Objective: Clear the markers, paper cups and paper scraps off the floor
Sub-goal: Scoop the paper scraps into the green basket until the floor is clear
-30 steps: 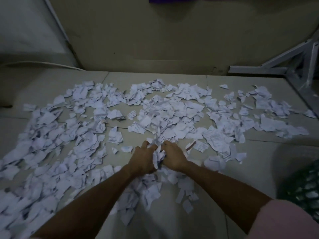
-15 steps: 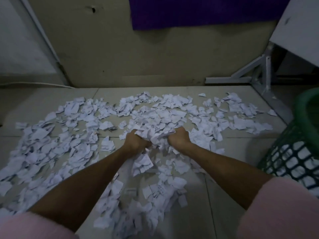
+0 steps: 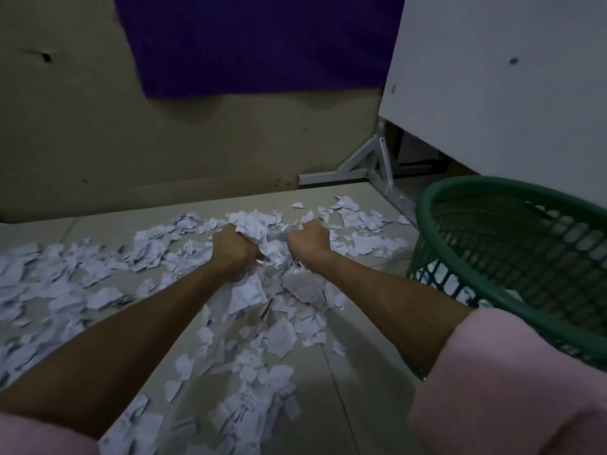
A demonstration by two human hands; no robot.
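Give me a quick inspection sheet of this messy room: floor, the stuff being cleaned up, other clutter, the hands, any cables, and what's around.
Surface: pale tiled floor, dimly lit.
Job's things: torn paper scraps spread widely over the floor, thickest left and centre; a bunch of scraps is lifted between both hands. No markers or paper cups seen.
Clutter: nothing seen beyond the scraps.
Grippers: left hand and right hand each grip the bunch.
Cables: nothing seen.
Surroundings: green lattice basket at right, interior not clearly visible; purple cloth on the wall; white panel on a white metal bracket.
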